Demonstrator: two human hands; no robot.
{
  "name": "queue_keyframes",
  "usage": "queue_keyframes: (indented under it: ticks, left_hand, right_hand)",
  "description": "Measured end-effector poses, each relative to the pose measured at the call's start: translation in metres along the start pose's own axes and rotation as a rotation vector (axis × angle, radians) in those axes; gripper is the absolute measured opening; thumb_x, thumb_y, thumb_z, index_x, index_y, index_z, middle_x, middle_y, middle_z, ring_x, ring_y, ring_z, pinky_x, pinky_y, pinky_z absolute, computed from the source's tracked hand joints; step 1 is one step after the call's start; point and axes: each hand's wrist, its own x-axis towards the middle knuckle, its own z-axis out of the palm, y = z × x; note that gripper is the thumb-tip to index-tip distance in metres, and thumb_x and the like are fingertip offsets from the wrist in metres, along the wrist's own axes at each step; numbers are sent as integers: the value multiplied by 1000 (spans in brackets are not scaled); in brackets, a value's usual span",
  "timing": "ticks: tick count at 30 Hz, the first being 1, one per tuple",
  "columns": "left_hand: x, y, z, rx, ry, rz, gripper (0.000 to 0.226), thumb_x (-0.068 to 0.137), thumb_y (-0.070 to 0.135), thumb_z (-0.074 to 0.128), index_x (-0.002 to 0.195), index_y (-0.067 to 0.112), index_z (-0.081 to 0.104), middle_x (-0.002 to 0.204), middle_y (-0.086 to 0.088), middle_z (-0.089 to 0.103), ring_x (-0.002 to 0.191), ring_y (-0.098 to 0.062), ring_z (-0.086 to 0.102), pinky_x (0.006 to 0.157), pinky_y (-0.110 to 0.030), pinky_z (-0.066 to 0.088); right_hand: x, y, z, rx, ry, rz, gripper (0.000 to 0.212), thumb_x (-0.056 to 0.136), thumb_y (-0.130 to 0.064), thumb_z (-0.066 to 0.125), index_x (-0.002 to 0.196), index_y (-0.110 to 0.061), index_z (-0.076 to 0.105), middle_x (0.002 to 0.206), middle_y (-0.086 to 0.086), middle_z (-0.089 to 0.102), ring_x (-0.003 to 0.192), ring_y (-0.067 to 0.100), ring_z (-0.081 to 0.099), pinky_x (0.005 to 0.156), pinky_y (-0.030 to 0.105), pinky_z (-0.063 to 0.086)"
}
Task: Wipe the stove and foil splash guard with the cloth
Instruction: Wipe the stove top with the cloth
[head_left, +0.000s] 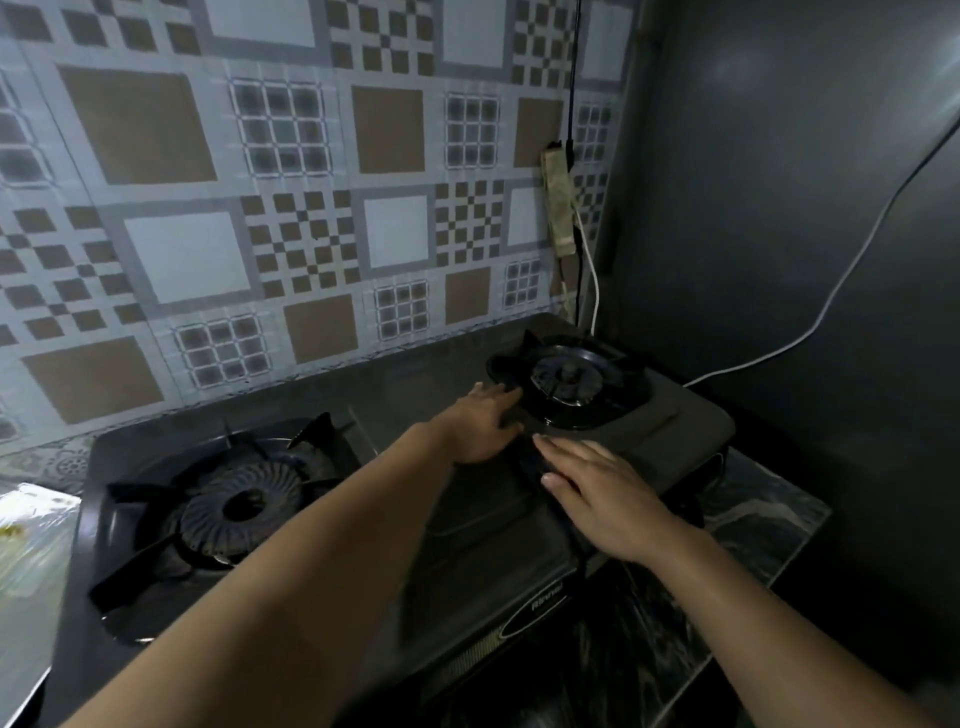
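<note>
While the light is dim: the scene reads mostly in dark greys.
Writing: an oval badge (535, 608) on the front edge of the stove carries a brand word, too blurred to read for sure.
Stove: a dark two-burner gas stove (467, 525) sits on a dark marbled surface (769, 514), pushed toward the corner.
Left burner: a ribbed round burner (241, 506) sits under a black pan support.
Right burner: a glossy black ring with a central cap (569, 376), its pan support around it.
Cloth: a dark cloth (535, 460) lies on the stove top between the burners, under and between both hands; it is hard to tell from the stove top.
Left hand: the left hand (480, 421) lies flat with fingers straight, fingertips at the rim of the right burner.
Right hand: the right hand (602, 493) is flat, fingers extended and spread, pressing on the cloth.
Splash guard: shiny foil (31, 551) shows at the far left edge, beside the stove.
Wall: patterned tile sheet (291, 208) in brown, grey and white squares.
Corner: a power strip (560, 202) hangs on the wall, a white cable (841, 280) running across the dark panel to the right.
</note>
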Motion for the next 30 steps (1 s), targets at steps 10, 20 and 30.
queue_keyframes:
  ticks: [10, 20, 30]
  left_hand:
    - [14, -13, 25, 211, 13, -60, 60, 102, 55, 17, 158, 35, 8, 167, 1, 2, 153, -22, -4, 121, -41, 0]
    - [20, -23, 32, 239, 37, -45, 60, 100, 58, 13, 157, 40, 5, 167, 5, 0, 153, -20, -4, 122, -39, 1]
    - [18, -23, 33, 239, 48, -45, 66, 94, 63, 7, 156, 42, 4, 167, 5, 0, 153, -20, -4, 123, -39, 1]
  right_hand:
    - [1, 5, 12, -82, -108, -218, 59, 103, -46, 20, 156, -23, 14, 164, -9, 6, 149, 4, -3, 121, 27, 3]
    - [5, 77, -6, -27, -83, -246, 55, 103, -46, 21, 153, -26, 28, 159, -13, 24, 147, 0, 16, 120, 26, 13]
    - [15, 167, -27, 47, 93, -90, 37, 103, -23, 40, 137, -20, 56, 144, 0, 53, 139, 16, 41, 115, 40, 31]
